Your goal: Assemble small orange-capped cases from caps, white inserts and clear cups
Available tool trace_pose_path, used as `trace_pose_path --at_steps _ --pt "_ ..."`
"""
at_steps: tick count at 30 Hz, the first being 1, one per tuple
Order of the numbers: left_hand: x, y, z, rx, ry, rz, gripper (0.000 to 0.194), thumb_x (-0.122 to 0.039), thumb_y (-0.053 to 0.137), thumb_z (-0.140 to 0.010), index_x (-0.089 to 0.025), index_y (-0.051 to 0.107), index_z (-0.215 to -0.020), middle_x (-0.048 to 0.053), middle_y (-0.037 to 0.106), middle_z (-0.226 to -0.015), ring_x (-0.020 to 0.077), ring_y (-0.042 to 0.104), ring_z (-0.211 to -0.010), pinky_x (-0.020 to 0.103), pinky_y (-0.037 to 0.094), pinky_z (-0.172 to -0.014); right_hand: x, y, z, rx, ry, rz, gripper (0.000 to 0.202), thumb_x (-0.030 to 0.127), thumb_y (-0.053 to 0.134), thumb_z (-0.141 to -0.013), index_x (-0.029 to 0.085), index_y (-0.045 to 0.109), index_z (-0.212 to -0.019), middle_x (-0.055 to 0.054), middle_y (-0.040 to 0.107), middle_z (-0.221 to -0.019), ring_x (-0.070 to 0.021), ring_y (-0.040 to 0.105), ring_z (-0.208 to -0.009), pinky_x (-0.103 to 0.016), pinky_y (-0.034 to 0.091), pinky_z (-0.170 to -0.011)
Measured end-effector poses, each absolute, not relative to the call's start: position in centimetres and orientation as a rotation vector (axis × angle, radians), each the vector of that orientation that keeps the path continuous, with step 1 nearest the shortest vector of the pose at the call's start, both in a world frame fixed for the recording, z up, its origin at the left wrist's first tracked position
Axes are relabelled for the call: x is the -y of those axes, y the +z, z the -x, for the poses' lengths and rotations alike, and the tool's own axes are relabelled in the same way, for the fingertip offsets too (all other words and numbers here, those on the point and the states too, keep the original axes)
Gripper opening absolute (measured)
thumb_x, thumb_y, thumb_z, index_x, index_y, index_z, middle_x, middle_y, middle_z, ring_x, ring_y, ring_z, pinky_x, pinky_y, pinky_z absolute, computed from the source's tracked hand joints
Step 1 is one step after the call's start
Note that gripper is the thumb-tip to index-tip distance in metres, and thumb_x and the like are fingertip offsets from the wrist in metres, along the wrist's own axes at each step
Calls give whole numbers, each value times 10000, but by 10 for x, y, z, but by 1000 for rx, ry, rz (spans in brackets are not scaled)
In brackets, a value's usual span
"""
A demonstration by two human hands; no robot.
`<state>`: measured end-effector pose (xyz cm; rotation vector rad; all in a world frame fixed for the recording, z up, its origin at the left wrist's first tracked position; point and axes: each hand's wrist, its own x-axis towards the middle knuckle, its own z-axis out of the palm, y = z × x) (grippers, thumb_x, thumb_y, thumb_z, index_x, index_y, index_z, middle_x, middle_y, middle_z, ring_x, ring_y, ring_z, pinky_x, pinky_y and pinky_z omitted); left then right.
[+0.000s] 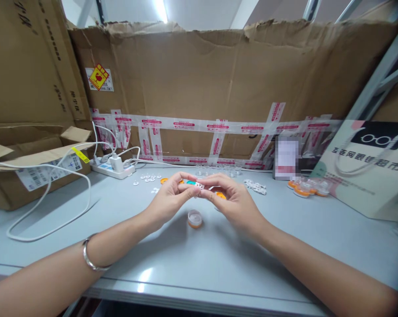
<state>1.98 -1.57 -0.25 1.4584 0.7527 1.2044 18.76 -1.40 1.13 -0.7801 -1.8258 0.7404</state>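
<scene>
My left hand (174,193) and my right hand (227,196) meet above the middle of the table. Between their fingertips they pinch a small white plastic part with openings in it (199,186); its exact kind is too small to make out. Just below, a small round clear container with an orange base (195,219) stands on the table. An orange piece (221,195) shows behind my right fingers, partly hidden. Beyond my left hand lie an orange ring (164,181) and a teal piece (190,182), both partly covered by the fingers.
Small white discs (149,177) lie at the back left, near a power strip (115,169) with cables. Clear cups (215,170) line the back. White parts (255,186) and orange-and-clear containers (307,187) sit right, near a paper bag (360,176). Cardboard boxes (192,79) wall the back.
</scene>
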Motion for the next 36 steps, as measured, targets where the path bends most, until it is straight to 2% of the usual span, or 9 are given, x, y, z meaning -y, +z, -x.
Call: trace_pose_path --at_steps 4,9,15,20,23,25,30,33,36 --pt "16 -2 -18 -767 1209 -1485 232 -310 607 -820 -199 462 -962 -1 712 -790 152 643 -823 284 422 -782 15 14 -185 1668 1125 900 214 341 662 -743 201 656 -905 -32 669 -902 -144 616 -808 -264 488 -662" --pt "16 -2 -18 -775 1171 -1503 254 -327 613 -813 -206 437 -949 2 711 -780 159 648 -793 291 421 -750 14 14 -185 1600 1280 890 194 365 665 -736 200 671 -838 -17 675 -827 -134 606 -802 -262 453 -698" --pt "12 -3 -18 -792 1089 -1545 334 -357 599 -811 -202 390 -1021 45 685 -893 185 618 -899 322 412 -781 4 12 -189 1554 1274 920 239 372 714 -676 165 664 -784 -7 646 -739 -111 566 -694 -241 427 -647" --pt "10 6 -1 -1028 740 -2057 501 -439 686 -688 -221 464 -1081 80 515 -1185 242 471 -1095 358 383 -852 -8 17 -200 1473 1014 994 299 411 714 -655 157 645 -797 -12 645 -745 -121 560 -677 -243 428 -607" --pt "10 8 7 -1088 406 -2328 589 -501 738 -579 -233 514 -1054 46 505 -1110 249 462 -1044 348 383 -845 -13 15 -203 1541 1045 992 281 392 715 -654 160 642 -794 -12 654 -750 -122 575 -680 -250 445 -633" --pt "10 5 7 -1086 326 -2391 539 -505 722 -592 -225 527 -1009 31 517 -1051 232 475 -992 323 391 -812 -14 10 -202 1627 1138 1009 246 369 701 -674 165 641 -798 -4 652 -723 -114 578 -651 -252 450 -629" --pt "8 -3 0 -1111 341 -2428 367 -465 644 -694 -196 538 -920 18 545 -920 185 497 -840 277 389 -708 -12 -6 -196 1934 1210 917 177 298 621 -761 176 668 -880 -32 682 -843 -138 621 -766 -285 474 -733" --pt "7 -5 -2 -1131 372 -2436 346 -455 623 -711 -178 549 -904 21 546 -864 178 494 -784 278 388 -683 -9 -11 -195 2053 1229 808 189 289 581 -799 189 672 -930 -44 692 -930 -159 635 -850 -311 480 -791" --pt "5 -7 -4 -1131 403 -2424 351 -444 621 -712 -174 566 -930 29 558 -872 186 499 -790 283 392 -686 -8 -12 -194 2107 1142 806 170 266 574 -804 198 676 -922 -35 698 -919 -156 640 -831 -309 487 -782"
